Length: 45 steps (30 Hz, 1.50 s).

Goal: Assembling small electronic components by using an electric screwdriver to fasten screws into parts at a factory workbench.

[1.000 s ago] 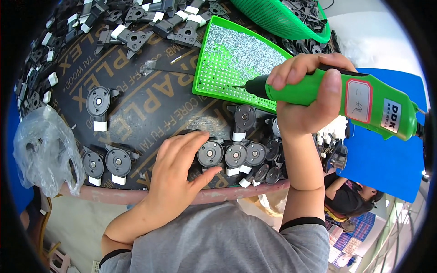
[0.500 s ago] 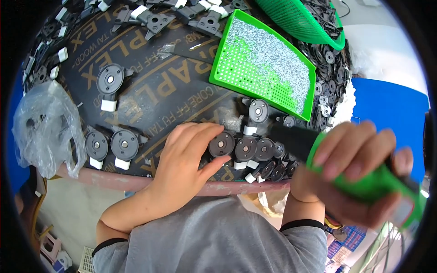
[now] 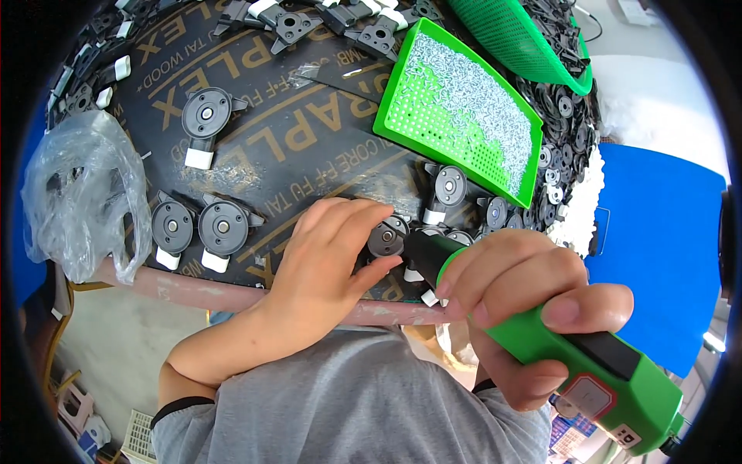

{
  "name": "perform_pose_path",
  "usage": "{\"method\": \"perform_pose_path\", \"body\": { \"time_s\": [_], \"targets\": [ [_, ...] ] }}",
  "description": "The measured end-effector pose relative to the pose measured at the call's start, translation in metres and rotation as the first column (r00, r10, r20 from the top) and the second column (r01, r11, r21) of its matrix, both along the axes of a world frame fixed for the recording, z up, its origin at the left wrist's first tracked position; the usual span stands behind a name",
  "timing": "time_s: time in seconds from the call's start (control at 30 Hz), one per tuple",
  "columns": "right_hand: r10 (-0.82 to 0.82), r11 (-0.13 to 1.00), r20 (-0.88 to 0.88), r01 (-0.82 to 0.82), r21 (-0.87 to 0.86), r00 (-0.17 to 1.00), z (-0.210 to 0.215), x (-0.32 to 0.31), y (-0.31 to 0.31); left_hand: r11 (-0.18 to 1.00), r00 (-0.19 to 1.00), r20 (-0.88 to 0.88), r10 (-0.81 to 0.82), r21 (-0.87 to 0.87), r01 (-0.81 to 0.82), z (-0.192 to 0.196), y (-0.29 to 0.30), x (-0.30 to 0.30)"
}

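Note:
My left hand (image 3: 323, 259) rests at the front of the table, thumb and forefinger around a black round disc part (image 3: 382, 242). In my right hand (image 3: 525, 286) is a green electric screwdriver (image 3: 618, 387), its body slanting down to the right. The screwdriver's black nose points left and reaches the right side of that disc part; whether the tip sits in the centre hole I cannot tell. Behind the nose stands another black disc part (image 3: 450, 185) with a white foot. Several similar parts are partly hidden under the right hand and the tool.
A green perforated tray (image 3: 384, 116) holds many small silvery screws. Past it leans a green basket (image 3: 495, 39) of black parts. Three assembled disc parts (image 3: 223, 226) lie on the left, beside a clear plastic bag (image 3: 85, 193). More black parts line the table's far edge.
My right hand has swung left with the screwdriver, bringing its nose to the disc part at my left hand. My left hand keeps its grip. The whole view has shifted slightly.

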State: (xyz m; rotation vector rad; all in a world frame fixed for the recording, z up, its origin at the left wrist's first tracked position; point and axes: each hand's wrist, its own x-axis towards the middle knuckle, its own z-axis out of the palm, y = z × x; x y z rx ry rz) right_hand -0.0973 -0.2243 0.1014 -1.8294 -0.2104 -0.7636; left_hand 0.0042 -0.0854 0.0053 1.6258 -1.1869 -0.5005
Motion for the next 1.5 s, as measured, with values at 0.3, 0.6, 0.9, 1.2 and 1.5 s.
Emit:
{"method": "perform_pose_path", "body": {
  "time_s": [0.3,0.6,0.9,1.2,1.5],
  "targets": [
    [0.097,0.995,0.108,-0.097,-0.008,0.989,-0.001,0.001,-0.006,1.0,1.0,-0.004,-0.017,0.025,0.017,0.001,-0.001,0.0],
    [-0.031,0.998,0.205,0.019,0.058,0.978,-0.006,-0.004,0.0,1.0,0.997,-0.077,0.019,-0.015,-0.02,0.003,0.0,0.003],
    [0.107,0.99,0.209,-0.124,0.07,0.972,0.007,-0.003,-0.005,0.985,0.991,0.023,0.136,-0.108,-0.132,0.002,0.0,0.001],
    [0.007,0.995,0.18,-0.025,0.099,0.984,0.011,-0.003,0.004,0.973,0.981,0.089,0.174,-0.168,-0.157,-0.001,0.001,-0.001],
    [-0.003,0.99,0.184,-0.023,0.142,0.983,0.012,-0.003,0.006,0.969,0.98,0.113,0.166,-0.201,-0.142,-0.002,0.001,-0.001]
  ]
}}
